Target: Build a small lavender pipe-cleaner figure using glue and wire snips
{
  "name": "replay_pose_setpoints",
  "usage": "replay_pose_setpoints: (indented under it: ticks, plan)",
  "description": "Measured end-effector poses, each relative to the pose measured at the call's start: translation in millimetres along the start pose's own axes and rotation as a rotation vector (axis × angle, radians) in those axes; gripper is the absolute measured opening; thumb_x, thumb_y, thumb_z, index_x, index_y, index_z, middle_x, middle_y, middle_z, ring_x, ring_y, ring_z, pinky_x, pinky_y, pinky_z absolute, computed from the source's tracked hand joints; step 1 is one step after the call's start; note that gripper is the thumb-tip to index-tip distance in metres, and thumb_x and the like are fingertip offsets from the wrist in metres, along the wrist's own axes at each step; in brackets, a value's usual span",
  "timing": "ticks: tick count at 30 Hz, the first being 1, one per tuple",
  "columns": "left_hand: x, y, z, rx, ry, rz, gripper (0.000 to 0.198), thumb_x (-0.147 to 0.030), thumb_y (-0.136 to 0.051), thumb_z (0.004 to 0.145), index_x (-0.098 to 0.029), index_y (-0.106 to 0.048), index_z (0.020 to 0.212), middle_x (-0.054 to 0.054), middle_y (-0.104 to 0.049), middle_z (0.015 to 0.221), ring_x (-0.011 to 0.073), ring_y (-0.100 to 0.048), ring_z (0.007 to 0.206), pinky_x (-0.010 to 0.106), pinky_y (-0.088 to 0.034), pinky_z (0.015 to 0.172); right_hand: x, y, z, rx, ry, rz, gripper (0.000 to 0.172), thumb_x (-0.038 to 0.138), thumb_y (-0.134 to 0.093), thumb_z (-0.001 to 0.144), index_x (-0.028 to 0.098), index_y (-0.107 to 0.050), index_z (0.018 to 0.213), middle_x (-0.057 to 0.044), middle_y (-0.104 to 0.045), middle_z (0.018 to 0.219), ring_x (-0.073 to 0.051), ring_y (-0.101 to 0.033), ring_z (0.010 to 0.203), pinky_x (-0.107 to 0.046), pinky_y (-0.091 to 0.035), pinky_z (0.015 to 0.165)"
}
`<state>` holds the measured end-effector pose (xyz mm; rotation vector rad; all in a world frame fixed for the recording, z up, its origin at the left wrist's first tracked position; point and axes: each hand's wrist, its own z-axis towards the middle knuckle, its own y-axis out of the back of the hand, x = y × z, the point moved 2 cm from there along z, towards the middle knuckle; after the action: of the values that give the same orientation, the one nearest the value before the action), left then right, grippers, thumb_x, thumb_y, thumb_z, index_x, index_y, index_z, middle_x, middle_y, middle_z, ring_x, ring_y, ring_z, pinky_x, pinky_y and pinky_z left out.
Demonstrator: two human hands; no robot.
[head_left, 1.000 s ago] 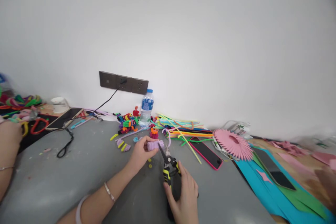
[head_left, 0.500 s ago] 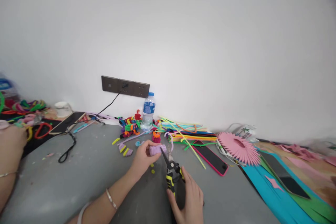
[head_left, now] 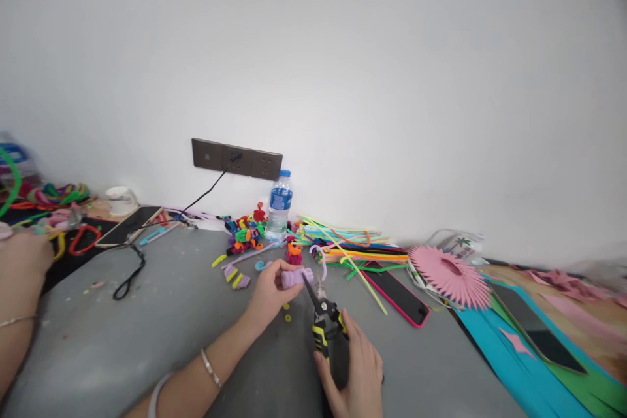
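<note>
Between the fingertips of my left hand (head_left: 269, 290) is a coiled roll of lilac pipe cleaner (head_left: 294, 277), with a loose curved end (head_left: 323, 261) sticking up at its right. My right hand (head_left: 355, 366) is wrapped round the black and yellow handles of a pair of pliers (head_left: 321, 326). The pliers' dark jaws reach up to the right side of the roll; whether they grip the strand I cannot tell. Small yellow coils (head_left: 287, 317) lie just below my left hand. A lilac and yellow striped piece (head_left: 238, 277) rests to its left.
Behind my hands stand a water bottle (head_left: 279, 206) and a bundle of coloured pipe cleaners (head_left: 362, 245). A pink-cased phone (head_left: 399, 297) and a pleated pink paper ring (head_left: 448, 277) lie to the right. Another person's arm (head_left: 19, 300) is at the far left, near red-handled scissors (head_left: 85, 240).
The view has shifted slightly, so everything sits a little further right. Both hands keep nearly the same pose on the lilac roll and the pliers.
</note>
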<state>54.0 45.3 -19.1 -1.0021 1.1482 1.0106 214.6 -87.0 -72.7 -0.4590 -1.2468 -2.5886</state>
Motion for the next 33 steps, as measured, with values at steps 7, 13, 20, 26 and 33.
replay_pose_setpoints:
  ticks: [7, 13, 20, 26, 33]
  plan:
    - [0.8, -0.5, -0.5, -0.002, -0.013, 0.013, 0.024, -0.025, -0.074, 0.065, -0.019, -0.06, 0.083, 0.008, -0.077, 0.099, 0.0223, -0.071, 0.087, 0.034, -0.054, 0.079, 0.4, 1.5, 0.3, -0.003, 0.002, 0.009, 0.066, 0.058, -0.042, 0.094, 0.019, -0.034, 0.146, -0.019, -0.061, 0.13, -0.035, -0.058, 0.115, -0.048, -0.04, 0.093]
    - [-1.0, -0.2, -0.9, -0.002, -0.01, 0.021, 0.025, -0.028, -0.075, 0.064, -0.02, -0.06, 0.083, 0.007, -0.077, 0.099, 0.0227, -0.07, 0.088, 0.034, -0.054, 0.077, 0.9, 1.4, 0.1, 0.008, 0.002, 0.011, 0.077, 0.064, -0.046, 0.09, 0.019, -0.028, 0.15, -0.019, -0.058, 0.132, -0.037, -0.056, 0.117, -0.051, -0.04, 0.094]
    - [0.7, 0.0, -0.5, -0.004, -0.014, -0.001, 0.025, -0.026, -0.075, 0.064, -0.019, -0.061, 0.084, 0.008, -0.076, 0.099, 0.0229, -0.07, 0.086, 0.034, -0.054, 0.078, 2.2, -0.5, -0.1, -0.026, -0.009, -0.001, 0.078, 0.061, -0.044, 0.091, 0.019, -0.023, 0.153, -0.019, -0.06, 0.128, -0.037, -0.057, 0.112, -0.05, -0.041, 0.092]
    - [-0.4, -0.8, -0.4, -0.008, -0.002, -0.011, 0.025, -0.025, -0.075, 0.063, -0.02, -0.06, 0.082, 0.008, -0.077, 0.1, 0.0235, -0.071, 0.088, 0.035, -0.054, 0.079, 0.9, -0.4, 0.4, -0.023, -0.004, -0.004, 0.075, 0.06, -0.045, 0.091, 0.017, -0.027, 0.15, -0.019, -0.06, 0.126, -0.037, -0.058, 0.112, -0.05, -0.04, 0.092]
    - [-1.9, 0.2, -0.9, 0.012, -0.001, -0.015, 0.025, -0.023, -0.076, 0.064, -0.02, -0.059, 0.082, 0.01, -0.077, 0.104, 0.024, -0.071, 0.09, 0.035, -0.054, 0.08, -0.2, -1.8, 0.2, -0.012, -0.025, 0.005, 0.074, 0.057, -0.046, 0.09, 0.017, -0.028, 0.149, -0.02, -0.06, 0.125, -0.038, -0.058, 0.111, -0.05, -0.041, 0.092]
